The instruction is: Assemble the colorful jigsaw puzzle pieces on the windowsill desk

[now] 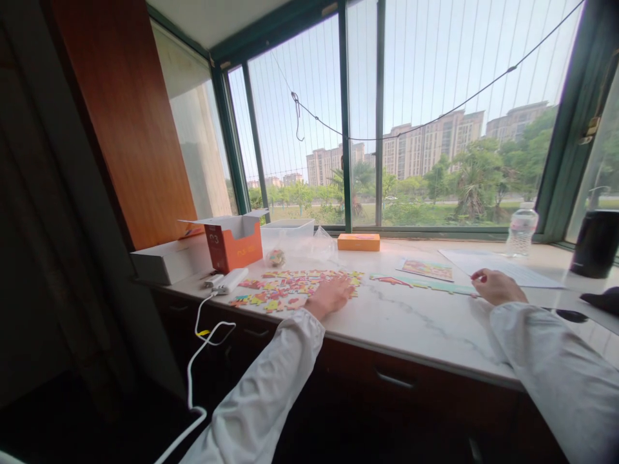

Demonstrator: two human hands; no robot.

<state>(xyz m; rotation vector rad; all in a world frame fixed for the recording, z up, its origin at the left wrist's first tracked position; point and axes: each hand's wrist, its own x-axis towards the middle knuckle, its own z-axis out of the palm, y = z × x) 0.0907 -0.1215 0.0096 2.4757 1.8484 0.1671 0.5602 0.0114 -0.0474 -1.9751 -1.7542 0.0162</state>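
Observation:
Many loose jigsaw puzzle pieces (273, 293) in red, yellow and green lie spread over the left part of the white marble-patterned counter (387, 328). My left hand (333, 294) rests on the right side of this spread, palm down with the fingers stretched out. A joined strip of puzzle pieces (425, 285), pale green with a red part at its left, runs across the counter. At its right end is my right hand (498, 287), fingers curled and thumb near the index finger. Whatever these fingers hold, if anything, is hidden. Behind the strip lies a colourful picture card (428, 269).
Rear left stand an orange open box (235, 243), a white box (169, 261) and a clear plastic bin (287, 233). A white power adapter (232, 281) trails a cable (190, 380). An orange carton (358, 242), paper (503, 267), a bottle (522, 231) and a black cup (594, 243) stand toward the window.

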